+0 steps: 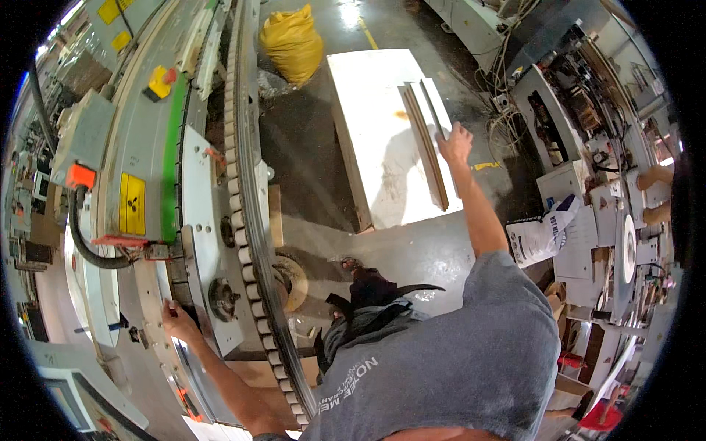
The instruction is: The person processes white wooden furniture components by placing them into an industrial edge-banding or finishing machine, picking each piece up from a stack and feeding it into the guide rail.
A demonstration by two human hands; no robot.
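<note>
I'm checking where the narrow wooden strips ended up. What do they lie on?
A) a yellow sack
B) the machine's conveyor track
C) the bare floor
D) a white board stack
D: the wooden strips lie on the white board stack, with the right hand at their edge.

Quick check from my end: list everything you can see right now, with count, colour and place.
Narrow wood strips: at least two, brown, lying on the white panel stack, right hand on them.
White panel stack: one, white, on the floor ahead.
Yellow sack: one, on the floor beyond the stack.
Long machine: one, grey with a green strip and yellow labels, on the left.
Roller chain track: one, pale links, along the machine's edge.
White bag: one, on the right by the grey cabinets.
Grey shirt: one, worn by the person.
Left hand: resting on the machine's lower part.
Right hand: on the strips' far end.
</note>
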